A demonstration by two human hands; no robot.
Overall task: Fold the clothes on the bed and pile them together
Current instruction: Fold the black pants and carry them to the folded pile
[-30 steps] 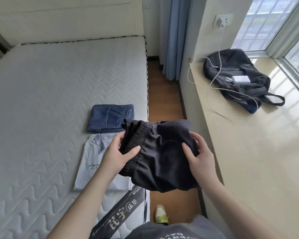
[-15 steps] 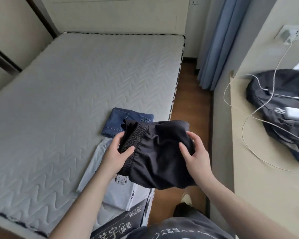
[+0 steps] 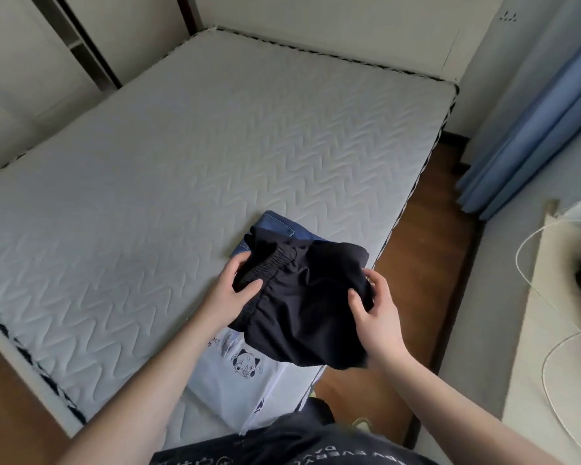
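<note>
Item: my left hand [image 3: 232, 290], thumb over the elastic waistband, clamped on the folded black shorts [image 3: 302, 297]. My right hand [image 3: 378, 313] grips their 3 o'clock edge. Since a second ago, the shorts have moved over the bed [image 3: 182, 156], now covering most of the folded jeans [image 3: 275, 226] at 12 o'clock. At 6 o'clock: white T-shirt [image 3: 242, 370], cartoon-cat print, lettering too small to read. My own shirt [image 3: 292, 448] reads "EVERY DAY", upside down.

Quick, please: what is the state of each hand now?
Left hand: closed on the black shorts, at the waistband.
Right hand: closed on the same shorts, at the other side.
</note>
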